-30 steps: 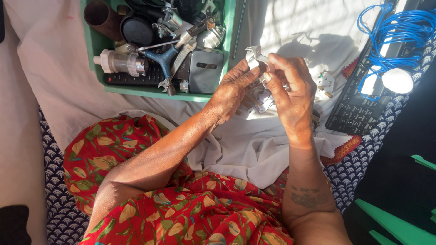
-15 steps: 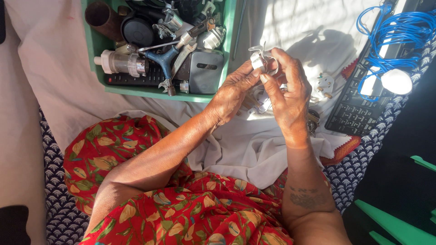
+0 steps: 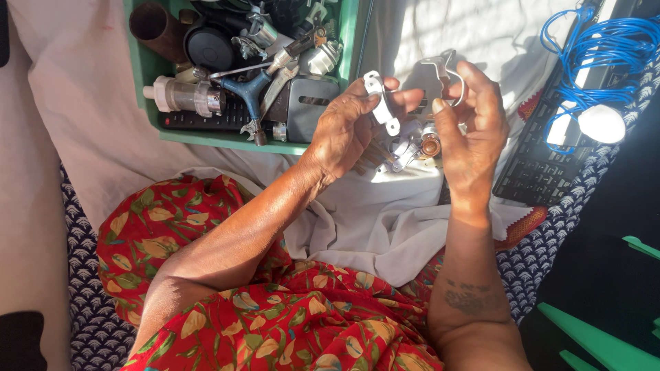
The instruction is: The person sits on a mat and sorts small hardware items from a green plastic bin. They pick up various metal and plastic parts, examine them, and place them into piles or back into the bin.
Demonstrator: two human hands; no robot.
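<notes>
My left hand [image 3: 344, 130] holds a small white metal clamp half [image 3: 380, 103] between thumb and fingers. My right hand [image 3: 474, 130] holds a second curved metal clamp piece [image 3: 447, 72] a little to the right, apart from the first. Below and between the hands, a small heap of loose fittings [image 3: 412, 145], white parts and a brass-coloured one, lies on the white cloth [image 3: 385, 220]. Both hands hover above the cloth, just right of the green tray [image 3: 349, 48].
The green tray holds several tools and parts: a blue cross wrench [image 3: 249, 89], a clear cylinder [image 3: 180, 96], a grey box [image 3: 313, 106]. A black keyboard [image 3: 533, 161], a blue wire coil [image 3: 598, 48] and a white bulb [image 3: 601, 122] lie at the right.
The hands have drawn apart: the two clamp pieces, held together before, are now separate, one in each hand. My right hand moved right and up, uncovering the fittings on the cloth.
</notes>
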